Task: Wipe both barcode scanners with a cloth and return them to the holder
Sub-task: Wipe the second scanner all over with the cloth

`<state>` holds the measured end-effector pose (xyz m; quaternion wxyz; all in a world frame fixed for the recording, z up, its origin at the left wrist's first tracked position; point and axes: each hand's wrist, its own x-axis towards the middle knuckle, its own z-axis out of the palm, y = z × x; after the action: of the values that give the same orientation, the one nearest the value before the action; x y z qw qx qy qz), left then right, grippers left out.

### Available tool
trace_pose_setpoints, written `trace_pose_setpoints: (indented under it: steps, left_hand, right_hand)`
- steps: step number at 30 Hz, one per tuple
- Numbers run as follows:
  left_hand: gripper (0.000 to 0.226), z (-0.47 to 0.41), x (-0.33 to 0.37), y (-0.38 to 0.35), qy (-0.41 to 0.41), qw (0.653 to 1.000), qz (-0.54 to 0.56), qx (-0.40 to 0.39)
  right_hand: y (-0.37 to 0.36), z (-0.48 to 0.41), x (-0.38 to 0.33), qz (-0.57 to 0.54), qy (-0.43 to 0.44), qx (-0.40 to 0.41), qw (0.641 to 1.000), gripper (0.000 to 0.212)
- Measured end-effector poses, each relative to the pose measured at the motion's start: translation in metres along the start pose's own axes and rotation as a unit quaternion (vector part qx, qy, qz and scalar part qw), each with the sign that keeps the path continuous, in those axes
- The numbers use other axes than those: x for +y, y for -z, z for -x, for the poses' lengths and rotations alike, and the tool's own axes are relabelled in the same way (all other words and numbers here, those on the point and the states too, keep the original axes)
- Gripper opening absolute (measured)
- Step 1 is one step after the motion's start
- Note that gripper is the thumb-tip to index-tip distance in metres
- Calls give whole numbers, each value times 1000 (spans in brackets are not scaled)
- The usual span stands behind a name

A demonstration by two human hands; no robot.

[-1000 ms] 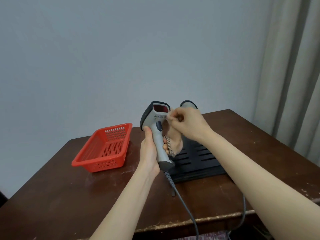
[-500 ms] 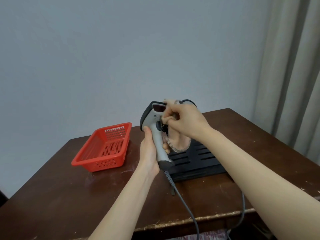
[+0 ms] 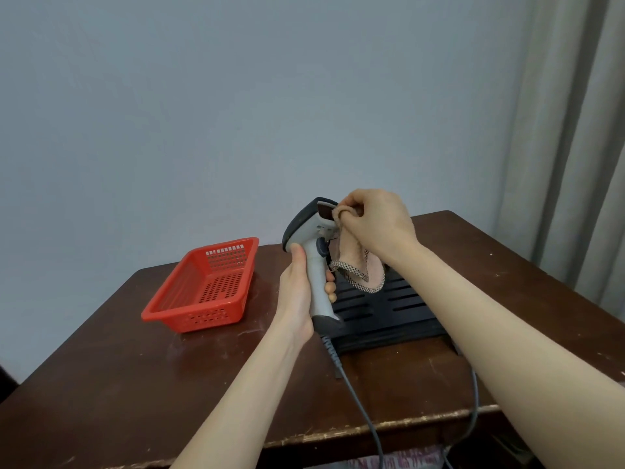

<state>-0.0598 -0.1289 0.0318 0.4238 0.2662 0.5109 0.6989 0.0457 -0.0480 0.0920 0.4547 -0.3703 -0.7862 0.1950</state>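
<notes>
While the left hand (image 3: 297, 292) grips the scanner (image 3: 313, 262) above the holder (image 3: 382, 309), the right hand (image 3: 375, 225), pinching the cloth (image 3: 355, 265), should rub its window gently.

Left: basket (image 3: 199, 310); front: cable (image 3: 359, 399) crossing; gap toward holder (image 3: 382, 314) seems passable.

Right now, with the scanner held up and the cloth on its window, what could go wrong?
The cable runs from the base of the scanner over the edge of the table; turning the scanner could tug or snag it. The cloth, pinched by the right hand, dangles by the trigger and over the holder, where its hem might catch. The left hand grips only the handle, so hard pressing on the head might twist the scanner loose.
</notes>
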Motion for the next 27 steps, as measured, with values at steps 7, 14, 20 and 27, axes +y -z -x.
trace_pose_setpoints:
  steps: [7, 14, 20, 27]
  left_hand:
    - [55, -1, 3, -2, -10, 1000, -12, 5]
    - [50, -5, 26, -6, -62, 996, -23, 56]
    - [31, -10, 46, -20, -76, 993, -74, 53]
    - [20, -7, 53, -31, -39, 999, -21, -5]
  right_hand:
    - [0, -2, -2, -45, 22, 10, 999, 22]
    - [18, -11, 11, -88, -47, 114, 988, 23]
    - [31, -17, 3, -284, -59, 139, 947, 25]
    - [19, -10, -2, -275, -39, 39, 960, 24]
